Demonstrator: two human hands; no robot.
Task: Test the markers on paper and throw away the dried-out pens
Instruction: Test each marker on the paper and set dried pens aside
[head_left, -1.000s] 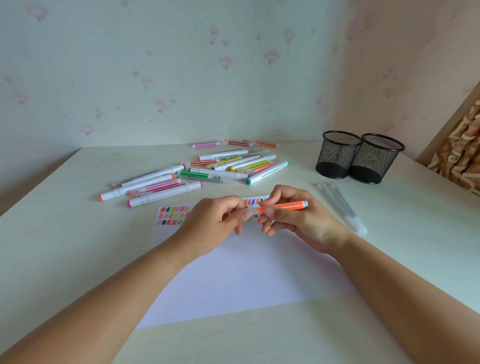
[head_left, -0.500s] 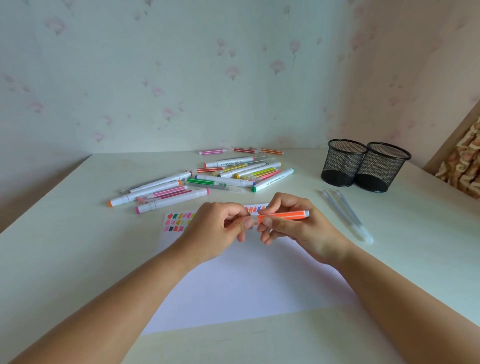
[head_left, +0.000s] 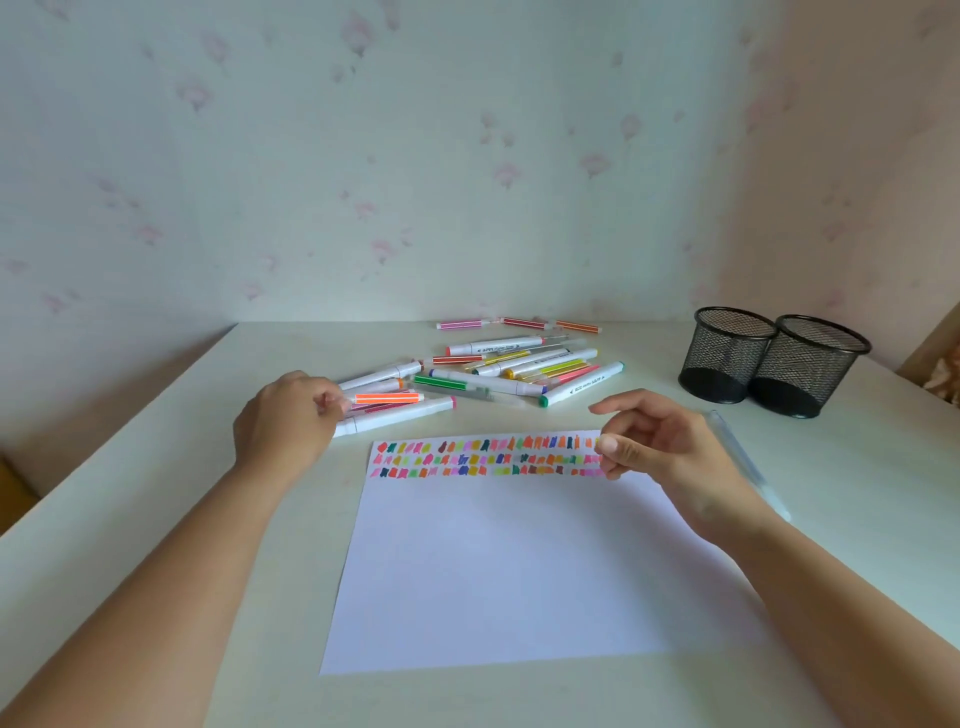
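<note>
Left hand (head_left: 283, 423) now out toward the worktop's (head_left: 156, 519) left side, fingers pinched on one end of the orange marker (head_left: 387, 398), held level just above the marker pile (head_left: 498, 369) near the back edge; a second ago gripped by both hands over the paper's top edge. Right hand (head_left: 660, 447) now released, empty, fingers loosely curled above the top right corner of the paper (head_left: 509, 561). Three rows of colour swatches (head_left: 488, 458) along that top edge, earlier mostly hidden. Two black mesh cups (head_left: 774, 361) touching near the back right corner. Clear pen (head_left: 748, 462) partly behind the right hand.
</note>
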